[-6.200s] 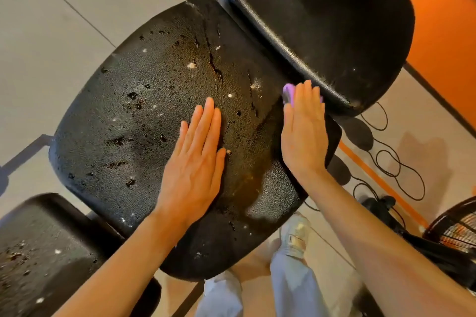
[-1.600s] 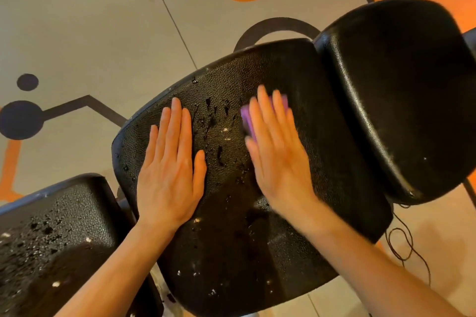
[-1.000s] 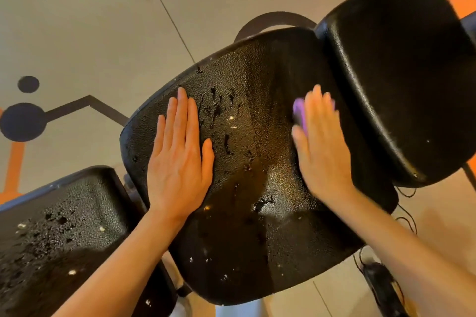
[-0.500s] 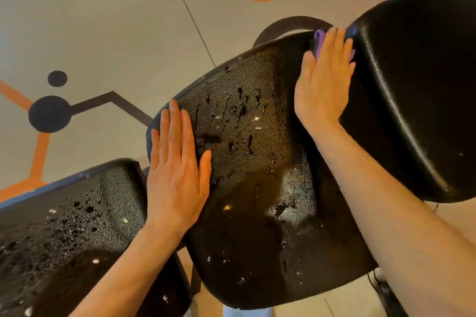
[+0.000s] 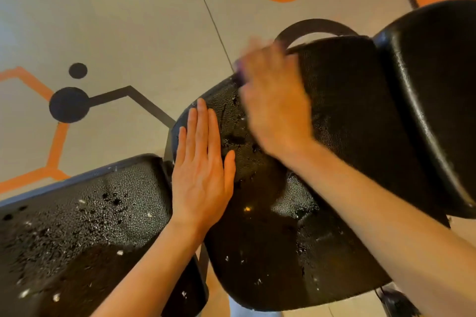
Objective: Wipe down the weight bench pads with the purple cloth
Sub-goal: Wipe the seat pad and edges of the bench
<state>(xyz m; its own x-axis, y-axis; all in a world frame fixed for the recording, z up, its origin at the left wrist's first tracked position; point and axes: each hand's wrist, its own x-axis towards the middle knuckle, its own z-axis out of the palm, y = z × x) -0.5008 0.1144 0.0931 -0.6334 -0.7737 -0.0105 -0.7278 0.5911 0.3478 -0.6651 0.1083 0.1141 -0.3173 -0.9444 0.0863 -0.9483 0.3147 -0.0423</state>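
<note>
— Under both hands, what is that surface?
— The bench's middle pad (image 5: 342, 116), black pebbled vinyl, cracked and flaking, with pale specks in the worn patches. No brand or writing can be read anywhere.
— How do the hands stand?
— The left hand (image 5: 203, 170) lies flat on the pad's near-left part, fingers straight and together, holding nothing. The right hand (image 5: 273, 100), blurred, is just beyond it at the pad's far-left edge.
— And the purple cloth?
— Only a sliver of purple cloth (image 5: 240, 69) shows at the right fingertips; the blur hides whether the fingers curl on it.
— Other pads?
— A smoother, glossy one (image 5: 435, 100) right of the right hand; a flaking one (image 5: 85, 226) left of the left wrist. The floor (image 5: 116, 20) has orange and dark shapes.
</note>
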